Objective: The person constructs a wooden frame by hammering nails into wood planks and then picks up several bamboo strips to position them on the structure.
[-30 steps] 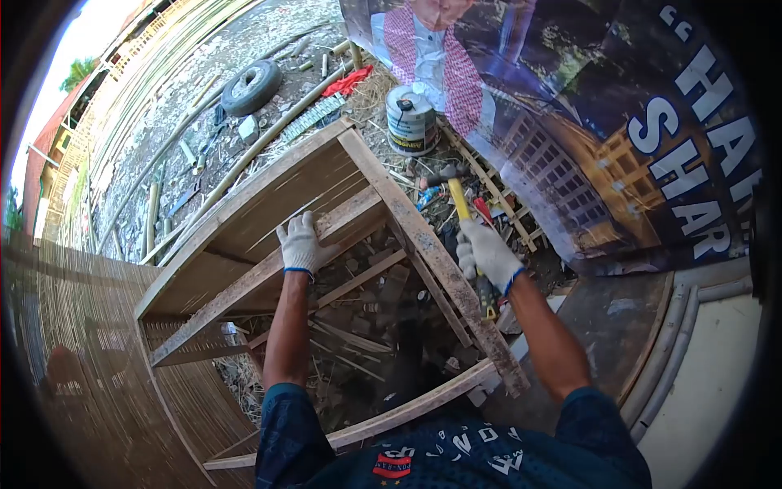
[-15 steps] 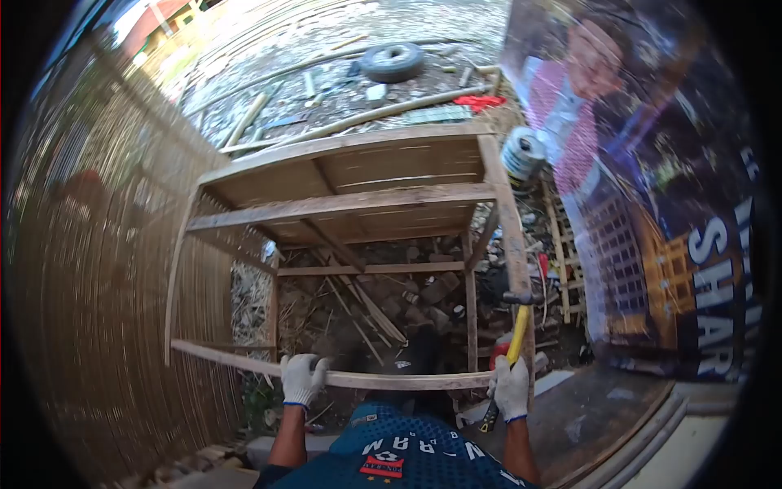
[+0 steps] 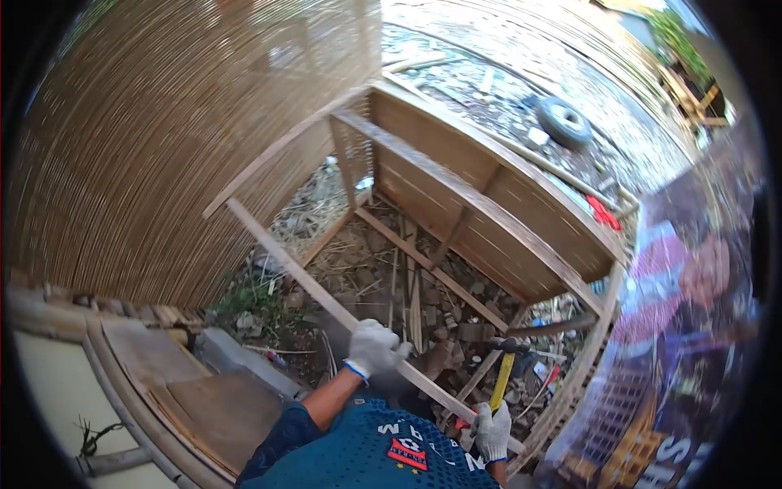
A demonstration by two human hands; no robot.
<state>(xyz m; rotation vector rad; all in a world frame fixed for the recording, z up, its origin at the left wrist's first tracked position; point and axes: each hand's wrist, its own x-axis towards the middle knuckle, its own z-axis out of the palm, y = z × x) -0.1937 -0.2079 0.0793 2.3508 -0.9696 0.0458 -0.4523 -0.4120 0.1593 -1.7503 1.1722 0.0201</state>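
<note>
A long wooden slat runs along the near side of a wooden frame. My left hand, in a white work glove, is closed over the slat near its middle. My right hand, gloved too, sits by the slat's right end and grips a hammer. The hammer's yellow handle points up and away from me, with its dark head beyond the slat. Part of the right hand's grip is hidden behind the glove.
A woven bamboo wall stands at the left, a printed banner at the right. Rubble and bamboo strips cover the ground inside the frame. A tyre lies beyond it; boards lie at the lower left.
My view has turned to the left, so the frame now appears slanted. My left hand has moved along the slat towards the right hand. The right hand still holds the hammer.
</note>
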